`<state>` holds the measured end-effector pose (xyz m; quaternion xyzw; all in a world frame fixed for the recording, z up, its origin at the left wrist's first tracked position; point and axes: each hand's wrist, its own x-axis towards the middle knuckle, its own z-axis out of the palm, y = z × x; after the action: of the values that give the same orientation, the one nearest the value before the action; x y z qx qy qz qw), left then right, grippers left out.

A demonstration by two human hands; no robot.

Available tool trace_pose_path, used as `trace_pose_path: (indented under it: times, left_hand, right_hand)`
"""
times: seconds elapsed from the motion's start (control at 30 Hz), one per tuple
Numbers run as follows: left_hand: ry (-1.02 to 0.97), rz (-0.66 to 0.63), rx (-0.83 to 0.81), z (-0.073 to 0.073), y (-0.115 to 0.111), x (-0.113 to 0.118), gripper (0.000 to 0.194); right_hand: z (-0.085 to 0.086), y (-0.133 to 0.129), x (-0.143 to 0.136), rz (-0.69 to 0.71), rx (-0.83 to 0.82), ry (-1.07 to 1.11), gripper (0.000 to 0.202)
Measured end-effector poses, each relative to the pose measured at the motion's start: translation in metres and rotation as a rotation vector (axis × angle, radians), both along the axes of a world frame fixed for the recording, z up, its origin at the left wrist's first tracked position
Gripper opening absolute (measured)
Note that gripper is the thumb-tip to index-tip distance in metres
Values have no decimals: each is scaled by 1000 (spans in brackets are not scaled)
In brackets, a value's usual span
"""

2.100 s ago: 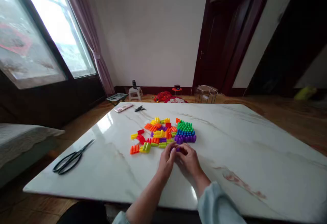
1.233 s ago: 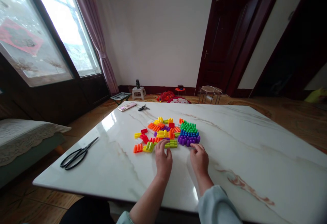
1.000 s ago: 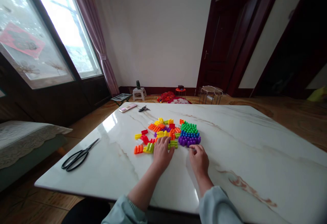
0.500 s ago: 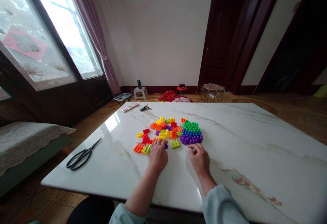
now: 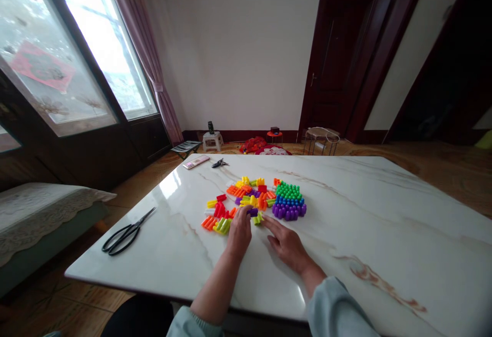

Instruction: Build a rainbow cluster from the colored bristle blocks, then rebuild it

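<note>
Pinching a purple piece (image 5: 252, 212) in the left hand (image 5: 240, 230), over the counter (image 5: 165, 255).
Touching a lime-green piece (image 5: 257, 219) just beside it with the right hand (image 5: 290, 247), released and fingers outstretched; near a green, blue and purple cluster (image 5: 289, 201), with black-handled scissors (image 5: 128, 232) well apart to the left.

- Left sleeve (image 5: 194, 322): pale blue-green cloth, its gathered cuff ending partway up the forearm
- Right sleeve (image 5: 340, 309): the same pale shade, loose and softly creased, reaching nearer the wrist
- Left hand (image 5: 240, 232): bare, with much of the forearm uncovered
- Right hand (image 5: 288, 247): bare, with less forearm showing
- Black rounded shape (image 5: 138, 317), lower left: perhaps a clothed leg, too dark to tell
</note>
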<state>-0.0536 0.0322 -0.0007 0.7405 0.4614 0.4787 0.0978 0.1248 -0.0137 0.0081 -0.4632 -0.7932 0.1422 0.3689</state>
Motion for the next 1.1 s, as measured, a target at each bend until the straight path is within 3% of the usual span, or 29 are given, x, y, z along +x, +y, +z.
trace_pose_path:
  times: [0.17, 0.23, 0.3, 0.43, 0.53, 0.63, 0.73, 0.93, 1.1]
  left_hand:
    - [107, -357, -82, 7, -15, 8, 24]
    - [141, -393, -109, 9, -19, 10, 23]
    - [126, -309, -74, 10, -15, 9, 23]
    - [184, 20, 28, 21, 15, -5, 31]
    - [416, 216, -155, 35, 50, -19, 49]
    - [575, 176, -295, 41, 77, -30, 52]
    - [615, 137, -311, 38, 90, -37, 44]
    - [634, 133, -315, 27, 92, -39, 27]
    - [596, 168, -292, 44, 82, -44, 20]
  right_hand:
    - [-5, 2, 1, -81, 11, 195, 42]
    - [-7, 4, 1, -83, 46, 200, 28]
    - [-9, 6, 1, -110, 48, 187, 22]
    - [-13, 9, 2, -197, 20, 147, 22]
    - [-14, 10, 2, -209, 13, 136, 21]
    - [-12, 10, 2, -207, -2, 143, 20]
    - [-11, 11, 3, -197, -21, 152, 20]
    - [-15, 12, 3, -197, -29, 177, 21]
    - [-17, 12, 3, -202, -37, 184, 21]
